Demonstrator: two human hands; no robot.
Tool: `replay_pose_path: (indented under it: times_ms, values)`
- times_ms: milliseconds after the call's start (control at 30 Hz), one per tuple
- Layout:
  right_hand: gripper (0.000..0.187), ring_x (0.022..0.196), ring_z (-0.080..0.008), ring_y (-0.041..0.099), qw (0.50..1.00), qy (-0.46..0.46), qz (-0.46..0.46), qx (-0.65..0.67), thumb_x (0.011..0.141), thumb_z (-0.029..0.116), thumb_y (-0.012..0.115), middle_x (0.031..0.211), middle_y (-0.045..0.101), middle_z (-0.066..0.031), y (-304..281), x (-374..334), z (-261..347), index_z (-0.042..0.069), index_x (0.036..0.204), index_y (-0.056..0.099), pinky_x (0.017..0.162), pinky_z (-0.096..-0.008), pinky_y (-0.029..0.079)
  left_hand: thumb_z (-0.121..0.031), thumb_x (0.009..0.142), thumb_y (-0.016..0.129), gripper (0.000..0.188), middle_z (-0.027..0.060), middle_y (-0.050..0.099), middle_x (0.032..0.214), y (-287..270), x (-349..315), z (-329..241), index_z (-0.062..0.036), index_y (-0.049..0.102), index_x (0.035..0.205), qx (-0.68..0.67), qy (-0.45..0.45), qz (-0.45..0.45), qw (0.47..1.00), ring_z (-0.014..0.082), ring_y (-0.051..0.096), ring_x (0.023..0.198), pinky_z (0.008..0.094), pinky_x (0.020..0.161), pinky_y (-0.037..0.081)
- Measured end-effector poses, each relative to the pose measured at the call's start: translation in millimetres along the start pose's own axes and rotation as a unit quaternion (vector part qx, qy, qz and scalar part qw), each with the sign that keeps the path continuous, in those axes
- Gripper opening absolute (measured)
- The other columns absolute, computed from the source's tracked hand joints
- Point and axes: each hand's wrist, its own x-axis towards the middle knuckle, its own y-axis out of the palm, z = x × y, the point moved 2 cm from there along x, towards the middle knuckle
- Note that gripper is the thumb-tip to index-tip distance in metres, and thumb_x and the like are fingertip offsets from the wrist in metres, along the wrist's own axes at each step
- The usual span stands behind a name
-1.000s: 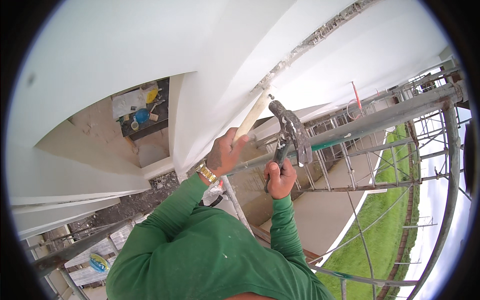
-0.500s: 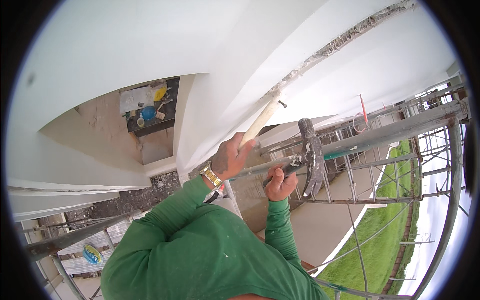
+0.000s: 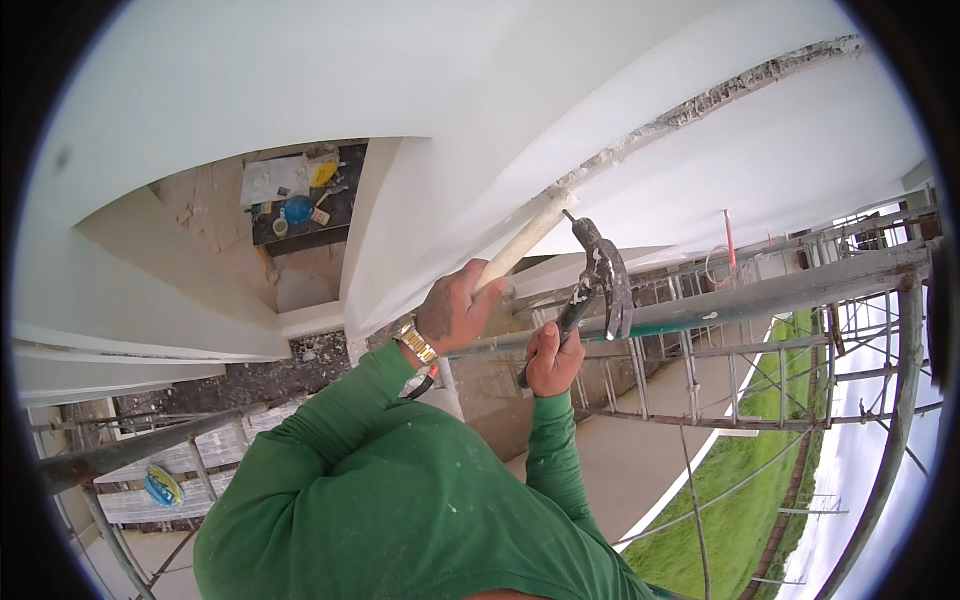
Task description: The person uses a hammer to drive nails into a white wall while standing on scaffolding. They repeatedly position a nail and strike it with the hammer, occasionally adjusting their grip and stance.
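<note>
Okay, so a pale wooden stick (image 3: 525, 243) was gripped in the left hand (image 3: 450, 305), fingers closed around its lower part, and its far end was held up against the rough, chipped grey groove (image 3: 700, 105) cut along the smooth white wall (image 3: 640, 50). A small dark metal nail (image 3: 571, 216) could be seen poking out near that same end.

A black, paint-spattered claw hammer (image 3: 608, 275) was held in the right hand (image 3: 553, 358), thumb and fingers wrapped around the dark handle. Its striking face was lined up right at the nail; whether the two were actually touching can't be told. The hands were kept apart, each one busy with its own tool.

A gold-coloured metal watch (image 3: 415, 343) was worn on the left wrist, and both arms were covered by a green long-sleeved shirt (image 3: 430, 500). Off to the right, a grey scaffold tube (image 3: 760, 291) was stretched past the hammer, with green grass (image 3: 700, 530) visible well below. Through the wall opening, a blue round object (image 3: 298, 209) and a yellow one (image 3: 323, 174) were seen on a dark table (image 3: 343, 214).
</note>
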Motion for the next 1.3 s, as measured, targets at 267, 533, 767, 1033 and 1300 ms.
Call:
replay_pose_path:
  times_ms: [267,533,767,1033,1300]
  values:
    - [0.039,0.050,-0.0113,0.052,0.996,-0.080,-0.027,-0.031,0.107,0.034,0.053,0.057,0.054,-0.0029,8,0,3,0.001,0.085,0.055,0.048,-0.0283,0.040,-0.030,0.102,0.063,0.034,0.0220,0.066,0.073,3,3,5,0.0020,0.057,0.110,-0.035,0.020,-0.005,0.999,0.0423,0.068,0.067,0.0468,0.059,0.050]
    - [0.040,0.053,-0.0111,0.053,0.999,-0.043,-0.031,0.008,0.107,0.037,0.054,0.060,0.056,-0.0025,-12,1,49,0.001,0.089,0.056,0.050,-0.0271,0.041,-0.035,0.103,0.061,0.038,0.0188,0.063,0.068,1,-1,0,0.0026,0.059,0.109,-0.044,-0.013,0.009,0.999,0.0361,0.065,0.060,0.0441,0.055,0.048]
    - [0.037,0.052,-0.0097,0.052,0.994,-0.052,0.025,-0.092,0.108,0.034,0.055,0.062,0.057,-0.0033,-28,12,70,0.002,0.090,0.054,0.049,-0.0259,0.038,-0.041,0.105,0.057,0.043,0.0182,0.060,0.064,9,-13,-27,0.0020,0.059,0.106,-0.083,-0.065,0.012,0.994,0.0323,0.061,0.055,0.0429,0.054,0.045]
    - [0.036,0.051,-0.0104,0.049,0.986,-0.155,-0.034,-0.047,0.107,0.032,0.056,0.060,0.054,-0.0023,-26,9,103,0.000,0.090,0.055,0.048,-0.0265,0.037,-0.038,0.106,0.055,0.040,0.0200,0.061,0.066,17,-17,-27,0.0020,0.057,0.108,-0.102,-0.031,-0.022,0.994,0.0364,0.064,0.059,0.0459,0.055,0.045]
    - [0.031,0.052,-0.0175,0.051,0.993,-0.002,0.040,-0.114,0.104,0.025,0.062,0.061,0.055,-0.0068,-26,7,96,-0.001,0.091,0.056,0.051,-0.0352,0.041,-0.037,0.106,0.055,0.040,0.0209,0.061,0.065,24,-17,-18,0.0036,0.055,0.107,-0.101,-0.002,-0.047,0.994,0.0388,0.064,0.060,0.0469,0.054,0.045]
